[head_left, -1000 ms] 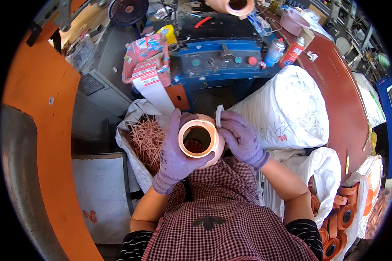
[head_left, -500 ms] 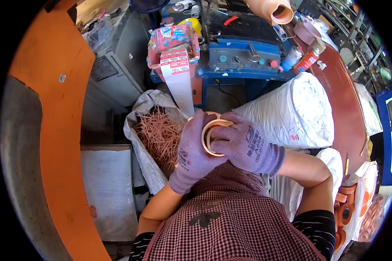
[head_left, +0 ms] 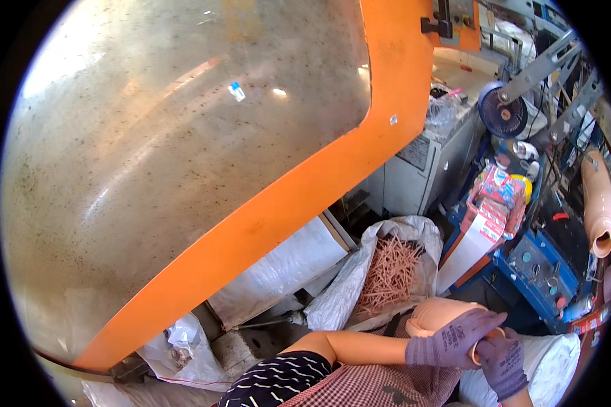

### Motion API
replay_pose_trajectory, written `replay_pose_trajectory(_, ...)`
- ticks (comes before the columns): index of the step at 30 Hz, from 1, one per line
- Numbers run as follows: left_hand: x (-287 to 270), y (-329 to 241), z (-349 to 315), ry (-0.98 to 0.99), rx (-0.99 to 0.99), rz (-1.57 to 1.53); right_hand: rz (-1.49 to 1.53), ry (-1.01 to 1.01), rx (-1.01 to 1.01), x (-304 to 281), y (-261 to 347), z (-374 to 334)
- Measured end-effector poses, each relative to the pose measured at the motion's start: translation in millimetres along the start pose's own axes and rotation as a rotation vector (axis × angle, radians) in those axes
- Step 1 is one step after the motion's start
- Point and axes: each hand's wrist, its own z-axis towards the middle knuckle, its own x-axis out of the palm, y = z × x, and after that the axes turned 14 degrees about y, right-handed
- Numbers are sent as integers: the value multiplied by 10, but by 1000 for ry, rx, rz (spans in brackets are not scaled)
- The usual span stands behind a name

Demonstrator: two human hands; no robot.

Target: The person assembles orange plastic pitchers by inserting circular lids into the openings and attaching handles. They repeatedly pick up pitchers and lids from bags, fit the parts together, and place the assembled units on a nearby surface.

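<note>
Both hands wear purple work gloves and are low at the right of the view. My left hand (head_left: 448, 342) is wrapped round a peach plastic pipe fitting (head_left: 438, 315), whose wide rounded body sticks out behind the glove. Against its ringed open end, my right hand (head_left: 504, 366) is closed, the fingers curled at the rim. Gloves hide most of that opening, and I cannot make out what is inside it. Left of the fitting stands a white woven sack (head_left: 343, 298) with thin pinkish plastic strips (head_left: 389, 275) in it.
An orange-framed machine door (head_left: 265, 224) with a smudged clear window fills the left. A stuffed white sack (head_left: 553, 363) lies beside my right hand. Beyond are a blue control panel (head_left: 540, 268), a pink basket (head_left: 514, 220) with a label strip (head_left: 468, 247), and a large peach pipe (head_left: 597, 203).
The view has swung left toward the orange-framed door, so my hands now appear lower right. Both hands still hold the fitting, and more of its body shows.
</note>
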Motion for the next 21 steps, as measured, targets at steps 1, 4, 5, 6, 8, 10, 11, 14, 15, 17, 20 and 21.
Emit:
replay_pose_trajectory(1, -46, 53, 15, 18, 2, 0, 9, 55, -56, -32, -78, 77)
replay_pose_trajectory(4, 196, 163, -84, 16, 24, -15, 20, 249, -151, -262, -135, -17)
replay_pose_trajectory(5, 169, 141, -60, 48, -3, -12, 50, 321, -153, -301, -136, -26)
replay_pose_trajectory(6, 143, 84, -29, 79, -31, -9, -14, 249, -224, -106, -262, -147)
replay_pose_trajectory(8, 79, 4, 12, 119, -64, -8, -14, 242, -225, -129, -250, -150)
replay_pose_trajectory(10, 6, -18, 30, 147, -36, -33, 2, 236, -190, -241, -137, -157)
replay_pose_trajectory(11, -3, -20, 19, 135, -32, -36, 27, 233, -183, -336, -47, -120)
replay_pose_trajectory(14, -35, 12, -7, 108, 4, -79, -14, 256, -171, -387, 53, -25)
replay_pose_trajectory(15, -58, 27, -16, 101, 27, -115, -48, 269, -169, -389, 76, 6)
replay_pose_trajectory(17, -105, 44, -39, 89, 32, -131, 48, 296, -130, -492, 167, 64)
replay_pose_trajectory(20, -164, 59, -57, 58, 15, -96, 13, 331, -192, -545, 149, 132)
replay_pose_trajectory(21, -169, 89, -72, 29, 13, -97, -29, 341, -233, -542, 120, 149)
